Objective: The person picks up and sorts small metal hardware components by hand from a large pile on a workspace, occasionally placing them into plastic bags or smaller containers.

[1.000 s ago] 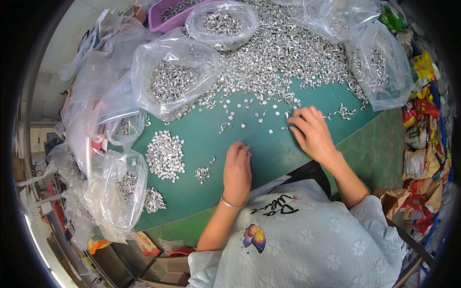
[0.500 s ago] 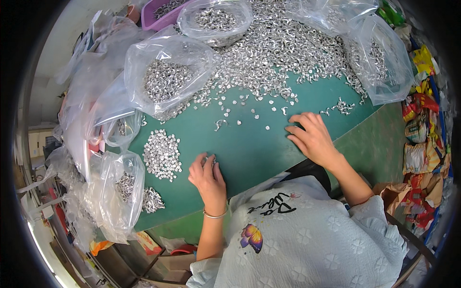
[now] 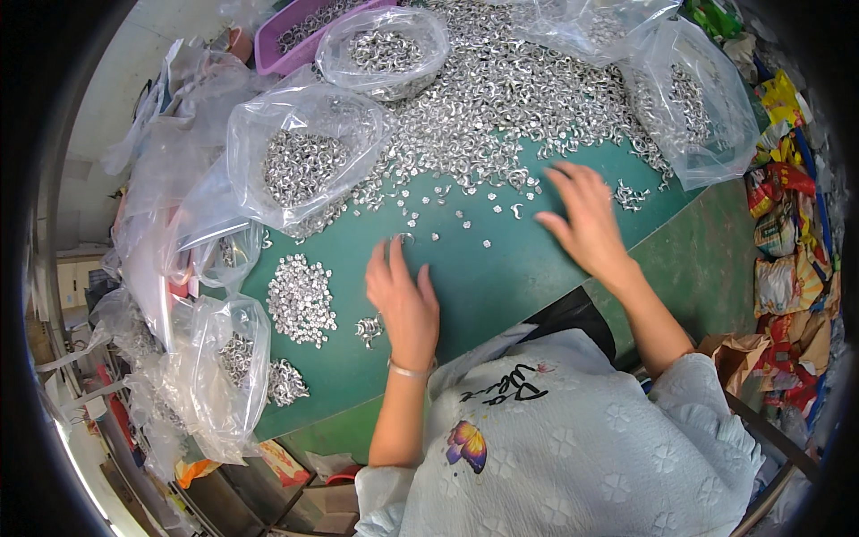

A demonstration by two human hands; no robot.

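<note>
On the green tabletop (image 3: 488, 295), my left hand (image 3: 404, 300) reaches forward with its fingers stretched out. Its fingertips are at a small curved silver piece (image 3: 406, 237). Beside that hand's left edge lies a small cluster of curved silver pieces (image 3: 369, 331). My right hand (image 3: 586, 219), slightly blurred, is open with thumb and fingers spread. It is near a few loose silver pieces (image 3: 516, 211) at the edge of a large heap of small metal pieces (image 3: 501, 98). Farther left sits a pile of tiny flower-shaped silver pieces (image 3: 301, 300).
Clear plastic bags of metal pieces stand at the left (image 3: 358, 152), far middle (image 3: 420, 67) and far right (image 3: 725, 134). A purple bin (image 3: 277, 58) is at the far left. More curved pieces (image 3: 631, 197) lie near the right table edge. Colourful packages (image 3: 787, 197) line the right side.
My left hand has moved forward and right, leaving a cluster of curved pieces on the table where its fingers were. My right hand has shifted slightly forward and its fingers have spread.
</note>
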